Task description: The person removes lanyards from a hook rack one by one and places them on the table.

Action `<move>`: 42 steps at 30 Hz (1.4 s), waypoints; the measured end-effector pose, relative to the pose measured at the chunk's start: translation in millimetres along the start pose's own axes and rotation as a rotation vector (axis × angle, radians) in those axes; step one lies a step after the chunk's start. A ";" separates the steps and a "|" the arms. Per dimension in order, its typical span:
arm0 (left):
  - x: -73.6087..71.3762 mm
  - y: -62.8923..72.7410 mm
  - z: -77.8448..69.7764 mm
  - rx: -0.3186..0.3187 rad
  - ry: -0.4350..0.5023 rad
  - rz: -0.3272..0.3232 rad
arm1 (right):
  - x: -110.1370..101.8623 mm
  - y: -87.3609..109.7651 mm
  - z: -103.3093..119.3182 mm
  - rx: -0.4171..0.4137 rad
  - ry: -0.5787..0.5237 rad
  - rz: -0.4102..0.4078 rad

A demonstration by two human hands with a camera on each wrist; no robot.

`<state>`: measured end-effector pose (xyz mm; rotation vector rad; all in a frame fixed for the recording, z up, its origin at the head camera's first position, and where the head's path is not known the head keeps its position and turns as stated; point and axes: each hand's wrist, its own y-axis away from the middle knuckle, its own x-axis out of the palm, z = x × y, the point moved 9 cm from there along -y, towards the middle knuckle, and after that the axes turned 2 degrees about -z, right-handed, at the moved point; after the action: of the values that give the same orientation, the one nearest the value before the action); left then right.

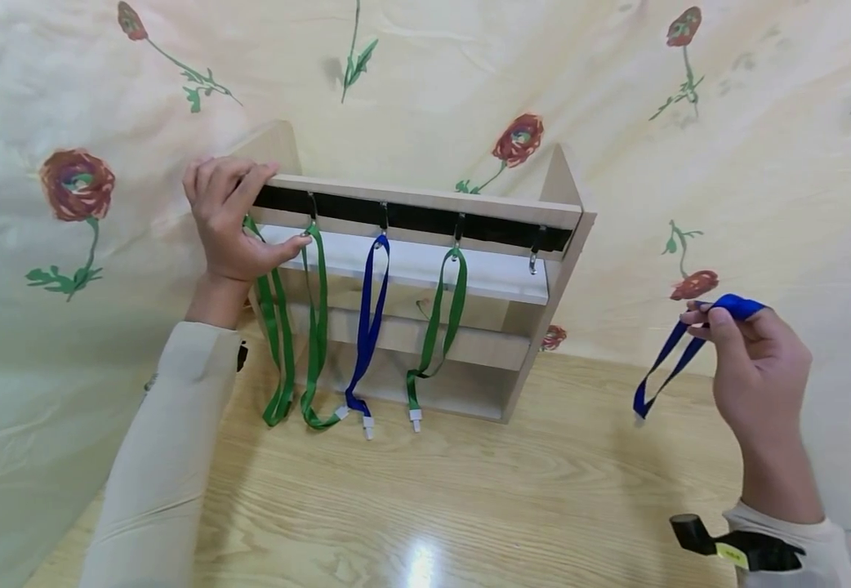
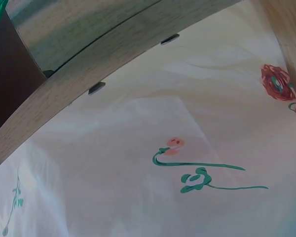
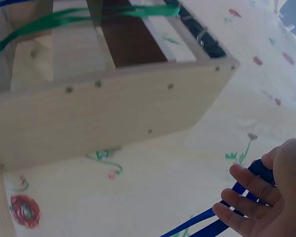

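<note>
A wooden shelf rack (image 1: 433, 196) with a black strip of metal hooks stands against the back cloth. My left hand (image 1: 227, 216) grips its top left corner, fingers over the top board and thumb in front, by a green lanyard (image 1: 317, 327). Another green lanyard (image 1: 274, 351) hangs further left, a blue lanyard (image 1: 369, 327) in the middle and a green lanyard (image 1: 443, 318) right of it. The rightmost hook (image 1: 533, 257) bears nothing. Right of the rack, my right hand (image 1: 764, 376) pinches a second blue lanyard (image 1: 664, 359), its loop dangling. The left wrist view does not show the left hand.
The rack rests on a wood-grain tabletop (image 1: 470, 498). A cream cloth (image 1: 411, 73) with printed red flowers covers the wall behind and both sides. Screw heads (image 3: 98, 84) dot the rack's side panel (image 3: 123, 118) in the right wrist view.
</note>
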<state>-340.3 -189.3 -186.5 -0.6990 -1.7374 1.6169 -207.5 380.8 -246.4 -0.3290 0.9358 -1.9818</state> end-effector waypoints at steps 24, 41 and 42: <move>2.8 -0.3 -0.6 -0.014 0.001 -0.007 | -59.7 -67.1 -105.4 0.328 0.306 -0.092; -2.5 -5.6 -7.5 -0.016 0.025 -0.036 | -82.1 -43.5 -176.5 0.511 -0.159 -0.125; -2.8 -5.3 -8.0 -0.017 0.026 -0.038 | -84.0 -40.4 -181.3 0.539 -0.167 -0.122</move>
<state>-332.1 -186.7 -181.3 -0.6881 -1.7370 1.5626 -284.4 550.1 -329.9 -0.2408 0.2593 -2.1885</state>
